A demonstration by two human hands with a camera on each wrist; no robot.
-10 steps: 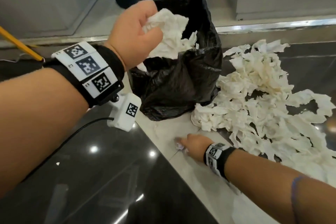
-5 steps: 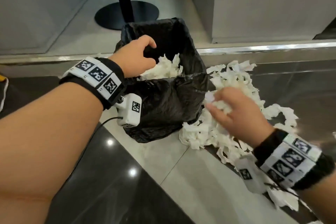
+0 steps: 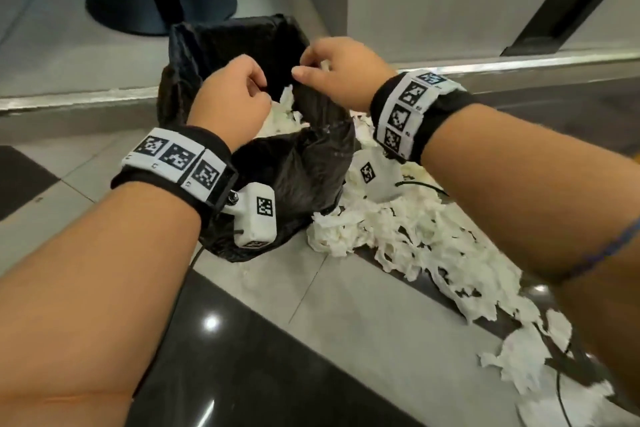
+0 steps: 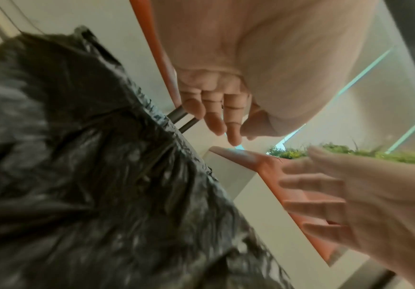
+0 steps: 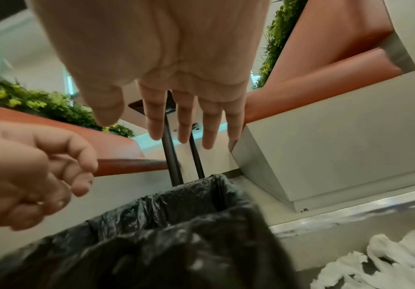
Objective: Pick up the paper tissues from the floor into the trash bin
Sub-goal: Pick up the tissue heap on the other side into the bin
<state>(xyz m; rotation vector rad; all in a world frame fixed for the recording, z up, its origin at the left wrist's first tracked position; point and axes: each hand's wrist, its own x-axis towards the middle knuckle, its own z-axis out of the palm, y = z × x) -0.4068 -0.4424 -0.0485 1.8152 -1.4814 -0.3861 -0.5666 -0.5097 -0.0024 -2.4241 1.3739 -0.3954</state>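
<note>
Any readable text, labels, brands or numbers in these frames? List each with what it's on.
No readable words, brands or numbers in any view.
Left wristband: square black-and-white coded markers, no letters; tiny marks under them too small to read.
Right wristband: same kind of markers, blurred.
Left wrist camera housing: one coded marker, no text.
Right wrist camera housing: one coded marker, no text.
Black bin liner and paper tissues: no print.
</note>
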